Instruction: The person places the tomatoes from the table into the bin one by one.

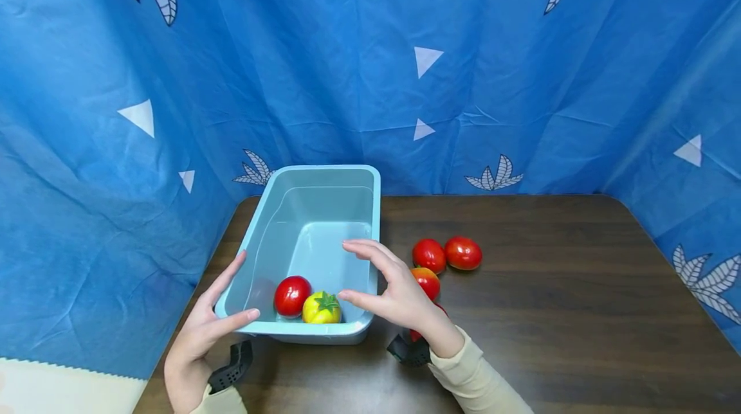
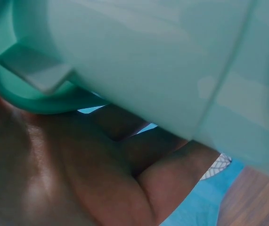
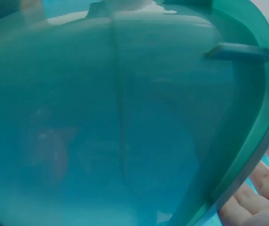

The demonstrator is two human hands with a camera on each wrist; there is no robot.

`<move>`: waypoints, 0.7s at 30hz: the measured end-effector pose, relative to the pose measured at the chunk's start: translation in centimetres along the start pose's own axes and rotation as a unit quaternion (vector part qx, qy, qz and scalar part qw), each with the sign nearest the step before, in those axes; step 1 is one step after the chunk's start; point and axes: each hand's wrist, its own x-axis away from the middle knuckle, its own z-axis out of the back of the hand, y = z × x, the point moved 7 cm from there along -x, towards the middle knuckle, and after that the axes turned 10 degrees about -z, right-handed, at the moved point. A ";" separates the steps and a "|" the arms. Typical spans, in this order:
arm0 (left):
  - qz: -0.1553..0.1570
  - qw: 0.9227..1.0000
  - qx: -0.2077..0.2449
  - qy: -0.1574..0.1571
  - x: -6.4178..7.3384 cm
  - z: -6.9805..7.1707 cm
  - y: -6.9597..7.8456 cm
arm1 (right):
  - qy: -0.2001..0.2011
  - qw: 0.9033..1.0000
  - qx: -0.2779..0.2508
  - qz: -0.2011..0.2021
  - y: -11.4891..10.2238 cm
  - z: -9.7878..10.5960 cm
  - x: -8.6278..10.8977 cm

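Now the bin [image 1: 327, 205], lengthwise toward the far edge of the worktop [image 1: 550, 272], lies between your unclenched left grip [image 1: 199, 332], touching its near-left corner, and your released right grip [image 1: 401, 293], nearer the red tomatoes [image 1: 429, 255] outside.

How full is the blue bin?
The blue bin is mostly empty: a red tomato and a yellow fruit lie at its near end.

1. Head view: bright, fairly sharp; soft shading across the blue curtain [image 1: 370, 80].
2. Small highlights dot the red tomatoes [image 1: 463, 253]; pale glare lies on the counter's [image 1: 550, 311] near part.
3. Left wrist view: dimmer and soft, the left fingers [image 2: 179, 167] in deep shadow.
4. Right wrist view: hazy, the tub [image 3: 172, 117] blurred, glare washing out the top.
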 end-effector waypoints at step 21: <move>0.009 1.000 0.007 -0.001 0.0 0.0 0.0 | 0.077 0.997 -0.017 0.026 3.1 3.8 2.7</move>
